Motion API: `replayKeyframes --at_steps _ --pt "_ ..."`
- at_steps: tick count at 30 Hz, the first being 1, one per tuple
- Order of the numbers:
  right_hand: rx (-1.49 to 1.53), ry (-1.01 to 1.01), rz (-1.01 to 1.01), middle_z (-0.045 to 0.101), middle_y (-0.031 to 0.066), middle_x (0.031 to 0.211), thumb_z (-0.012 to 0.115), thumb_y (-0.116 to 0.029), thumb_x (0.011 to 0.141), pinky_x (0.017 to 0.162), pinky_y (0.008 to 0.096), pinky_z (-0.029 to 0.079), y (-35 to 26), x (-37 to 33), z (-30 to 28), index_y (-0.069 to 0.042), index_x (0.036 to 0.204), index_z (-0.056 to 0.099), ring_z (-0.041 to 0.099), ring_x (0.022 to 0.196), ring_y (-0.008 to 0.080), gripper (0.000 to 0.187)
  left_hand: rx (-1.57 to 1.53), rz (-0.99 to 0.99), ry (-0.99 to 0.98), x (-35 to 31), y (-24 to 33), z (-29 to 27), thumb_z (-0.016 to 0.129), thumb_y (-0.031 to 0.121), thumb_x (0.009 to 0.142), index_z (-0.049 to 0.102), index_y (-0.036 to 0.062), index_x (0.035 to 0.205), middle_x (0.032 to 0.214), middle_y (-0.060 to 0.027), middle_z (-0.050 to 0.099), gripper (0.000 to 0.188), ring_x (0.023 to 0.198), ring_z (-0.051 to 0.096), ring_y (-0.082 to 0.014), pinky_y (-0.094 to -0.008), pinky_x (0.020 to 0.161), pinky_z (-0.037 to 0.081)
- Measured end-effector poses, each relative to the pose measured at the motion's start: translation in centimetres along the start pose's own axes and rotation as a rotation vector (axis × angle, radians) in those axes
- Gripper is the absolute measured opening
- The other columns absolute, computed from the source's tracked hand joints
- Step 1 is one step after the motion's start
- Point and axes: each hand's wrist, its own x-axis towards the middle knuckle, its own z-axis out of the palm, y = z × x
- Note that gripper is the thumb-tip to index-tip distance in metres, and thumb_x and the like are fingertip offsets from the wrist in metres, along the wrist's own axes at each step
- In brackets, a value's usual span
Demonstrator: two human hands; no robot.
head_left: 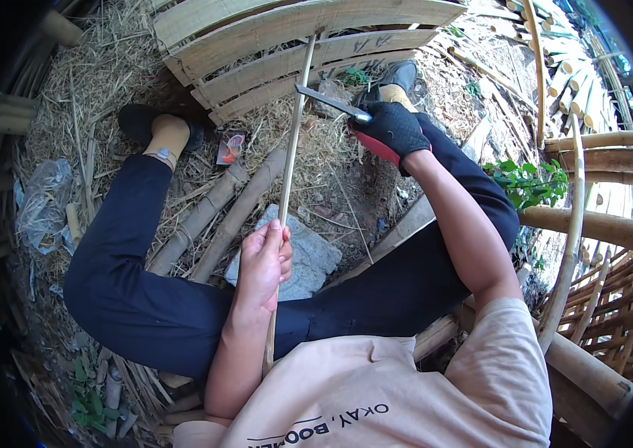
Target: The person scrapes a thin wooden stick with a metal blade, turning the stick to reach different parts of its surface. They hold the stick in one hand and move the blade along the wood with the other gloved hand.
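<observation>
Straw-strewn dirt ground (pixel 107 97) all around here, a slatted wooden panel (pixel 271 45) at top centre, cut bamboo poles (pixel 578 89) stacked upper right, woven bamboo lattice (pixel 615 313) lower right! Clear plastic bag (pixel 45 205) crumpled at the left, contents unclear; small red packet (pixel 231 148) lying left of centre. And mid-frame, the slender bamboo strip (pixel 290 160) runs upward, left hand (pixel 260 261) clenched round it; upper right of centre, the gloved right hand (pixel 391 134) grips a knife (pixel 331 103), blade across the strip, contact uncertain.
</observation>
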Motion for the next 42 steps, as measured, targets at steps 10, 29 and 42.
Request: replayKeyframes --at_steps 10,29,42 --pt "-0.036 -0.240 -0.463 0.068 0.0170 0.071 0.067 -0.028 0.076 0.066 0.0467 0.054 -6.1 -5.2 1.8 -0.011 0.084 0.070 0.069 0.070 0.0366 0.019 -0.045 -0.029 0.031 0.1 0.1 -0.2 0.044 0.032 0.108 0.052 0.0093 0.092 0.058 0.0086 0.034 0.029 0.042 0.027 0.0001 -0.0185 0.038 0.022" --pt "-0.124 -0.208 -0.179 0.072 0.0160 0.082 0.066 -0.031 0.077 0.074 0.0446 0.056 -4.5 -2.1 1.4 -0.015 0.090 0.075 0.071 0.080 0.0345 0.023 0.088 0.027 0.045 0.4 -0.2 0.1 0.038 0.034 0.109 0.049 0.0118 0.090 0.056 0.0089 0.031 0.032 0.041 0.024 0.0001 -0.0190 0.036 0.021" --pt "-0.017 -0.142 -0.104 0.071 0.0188 0.086 0.064 -0.041 0.084 0.080 0.0465 0.054 -2.2 -1.2 0.8 -0.011 0.094 0.074 0.069 0.084 0.0383 0.033 0.070 -0.008 0.010 0.1 0.0 0.4 0.040 0.034 0.109 0.050 0.0099 0.092 0.057 0.0091 0.034 0.032 0.041 0.025 0.0002 -0.0181 0.037 0.022"
